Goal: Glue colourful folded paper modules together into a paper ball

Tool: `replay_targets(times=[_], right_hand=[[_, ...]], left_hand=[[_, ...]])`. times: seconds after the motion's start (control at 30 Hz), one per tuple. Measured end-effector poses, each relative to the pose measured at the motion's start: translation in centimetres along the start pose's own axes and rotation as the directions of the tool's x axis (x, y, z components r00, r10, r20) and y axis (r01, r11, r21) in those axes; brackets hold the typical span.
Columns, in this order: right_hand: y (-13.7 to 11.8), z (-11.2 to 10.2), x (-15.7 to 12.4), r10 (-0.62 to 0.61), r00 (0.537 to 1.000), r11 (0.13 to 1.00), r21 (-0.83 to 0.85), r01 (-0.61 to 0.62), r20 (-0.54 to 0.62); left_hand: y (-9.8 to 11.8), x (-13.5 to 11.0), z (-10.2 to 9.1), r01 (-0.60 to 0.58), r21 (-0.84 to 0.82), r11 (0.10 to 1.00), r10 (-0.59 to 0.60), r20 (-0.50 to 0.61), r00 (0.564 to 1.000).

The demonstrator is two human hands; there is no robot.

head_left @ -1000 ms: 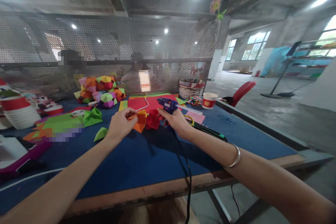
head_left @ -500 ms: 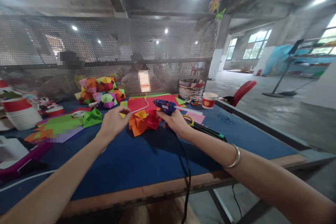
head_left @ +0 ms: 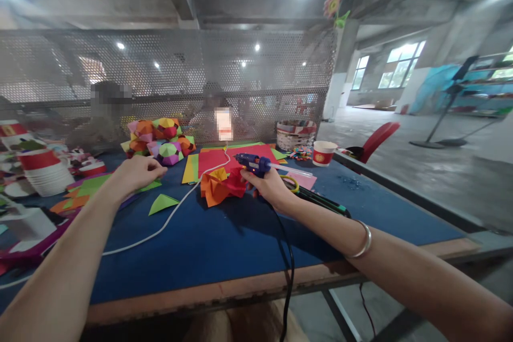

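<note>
My right hand (head_left: 269, 187) is closed round a blue hot-glue gun (head_left: 252, 161), whose nozzle points left at a folded paper piece of orange and red petals (head_left: 219, 185) lying on the blue tabletop (head_left: 224, 246). The gun's black cord (head_left: 287, 267) drops over the table's front edge. My left hand (head_left: 134, 173) is out to the left, apart from the petals, with its fingers curled over a green folded paper (head_left: 152, 186). A small green paper triangle (head_left: 162, 203) lies just right of that hand. A white cord (head_left: 168, 216) crosses the table between them.
Coloured origami balls (head_left: 160, 141) and paper sheets (head_left: 224, 157) lie at the back. Stacked paper cups (head_left: 42, 171) stand far left; a basket (head_left: 294, 133) and paper cup (head_left: 323, 152) far right. Yellow-handled scissors (head_left: 291, 183) lie behind my right hand. People sit behind a perforated screen (head_left: 180, 80).
My left hand let go of the orange petals and swung left to the green folded paper. The orange and red piece now rests on the table. The right hand kept the glue gun.
</note>
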State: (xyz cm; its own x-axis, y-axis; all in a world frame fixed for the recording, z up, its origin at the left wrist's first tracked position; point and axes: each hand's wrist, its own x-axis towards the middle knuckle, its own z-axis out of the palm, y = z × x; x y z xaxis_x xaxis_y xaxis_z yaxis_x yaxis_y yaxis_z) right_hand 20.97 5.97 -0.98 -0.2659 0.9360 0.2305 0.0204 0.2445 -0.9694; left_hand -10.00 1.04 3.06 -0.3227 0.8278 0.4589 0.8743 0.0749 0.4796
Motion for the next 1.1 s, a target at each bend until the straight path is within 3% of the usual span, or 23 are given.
replay_targets(times=[0.1,0.23,0.3,0.37,0.43,0.57,0.73,0.83,0.9,1.0,1.1], right_hand=[[0.1,0.0,-0.1,0.000,1.000,1.000,-0.027,0.000,0.007],[0.2,-0.1,-0.1,-0.007,1.000,0.999,-0.040,0.007,0.013],[0.3,-0.1,-0.1,-0.011,1.000,0.999,-0.037,0.011,0.010],[0.3,0.0,0.0,-0.017,1.000,0.999,-0.029,0.018,0.007],[0.3,0.0,0.0,-0.022,1.000,0.999,-0.022,0.023,0.005],[0.3,0.0,0.0,-0.018,1.000,1.000,-0.009,0.018,0.008],[0.4,-0.1,0.0,-0.012,1.000,1.000,-0.004,0.012,0.015],[0.4,0.0,0.0,-0.007,1.000,1.000,-0.012,0.008,0.015],[0.5,0.0,0.0,-0.008,1.000,1.000,-0.015,0.008,0.020],[0.6,0.0,0.1,-0.017,1.000,1.000,-0.018,0.017,0.016],[0.7,0.0,0.1,-0.035,0.999,0.999,-0.024,0.035,0.022]], left_hand=[[-1.1,0.1,-0.8,-0.081,0.070,0.994,0.066,0.185,0.980],[-1.7,-0.4,-0.2,-0.186,-0.075,0.980,0.198,0.515,0.834],[-1.2,-0.6,0.6,-0.199,-0.025,0.980,0.176,0.581,0.794],[-0.2,-0.6,1.3,-0.213,0.085,0.973,0.119,0.607,0.786],[0.9,-0.5,1.7,-0.253,0.185,0.950,0.106,0.569,0.815],[2.4,-0.1,1.6,-0.234,0.261,0.937,0.122,0.384,0.915],[1.6,0.8,-0.2,-0.107,0.397,0.911,0.064,0.120,0.991],[0.5,1.2,-1.6,-0.004,0.460,0.888,0.005,-0.001,1.000],[0.0,1.4,-2.2,0.044,0.464,0.885,-0.050,0.001,0.999],[-0.4,1.3,-2.3,0.074,0.467,0.881,-0.133,0.095,0.986],[-0.5,1.0,-1.6,0.057,0.456,0.888,-0.145,0.160,0.976]])
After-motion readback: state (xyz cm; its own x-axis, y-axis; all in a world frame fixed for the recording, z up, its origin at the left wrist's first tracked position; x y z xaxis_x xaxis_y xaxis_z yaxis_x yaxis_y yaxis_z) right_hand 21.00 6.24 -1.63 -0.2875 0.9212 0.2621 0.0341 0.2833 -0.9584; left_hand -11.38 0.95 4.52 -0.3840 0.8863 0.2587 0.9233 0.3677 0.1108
